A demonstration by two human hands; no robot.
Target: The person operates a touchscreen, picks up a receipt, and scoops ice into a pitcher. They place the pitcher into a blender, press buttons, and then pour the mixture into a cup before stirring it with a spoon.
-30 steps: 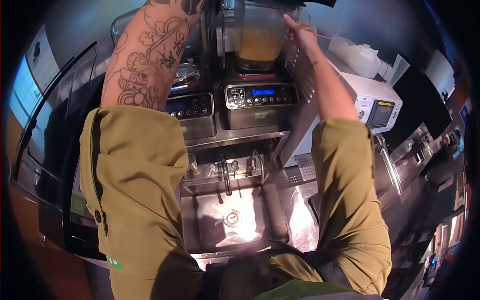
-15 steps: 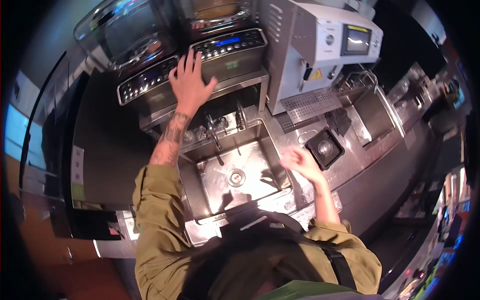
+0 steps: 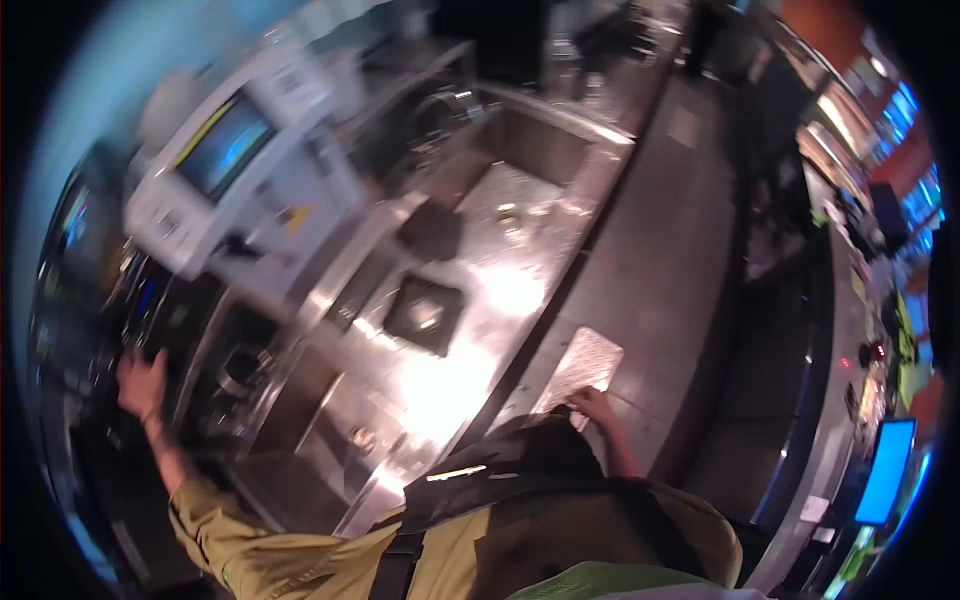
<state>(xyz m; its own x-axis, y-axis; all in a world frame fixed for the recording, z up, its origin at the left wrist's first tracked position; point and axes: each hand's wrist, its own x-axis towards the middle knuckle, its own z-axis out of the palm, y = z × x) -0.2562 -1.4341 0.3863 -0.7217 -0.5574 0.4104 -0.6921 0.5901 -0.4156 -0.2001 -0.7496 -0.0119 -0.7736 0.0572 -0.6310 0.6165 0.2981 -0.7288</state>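
My left hand [image 3: 142, 384] is stretched out at the far left, beside the dark control panel [image 3: 150, 295] of a machine, with its fingers apart and nothing seen in them. Low by my dark apron [image 3: 520, 455] hangs my right hand [image 3: 597, 405], loosely bent with fingers apart and nothing seen in it; motion blurs it. Beyond it, lower down, a pale rectangular mat or board [image 3: 588, 362] overlaps the hand in this view. Between my arms lies the metal sink [image 3: 325, 425], partly dark.
A white machine with a screen [image 3: 225, 145] stands on the counter at the upper left. A black square tray [image 3: 424, 314] and a dark cloth [image 3: 432, 232] lie on the metal counter. A second sink [image 3: 535, 145] is farther along. To the right runs a tiled floor [image 3: 668, 235] and another counter with a blue screen [image 3: 887, 470].
My view has swung to the right. My left hand has come off the panel buttons and now shows at the far left. My right hand has moved from over the sink edge to beside my body.
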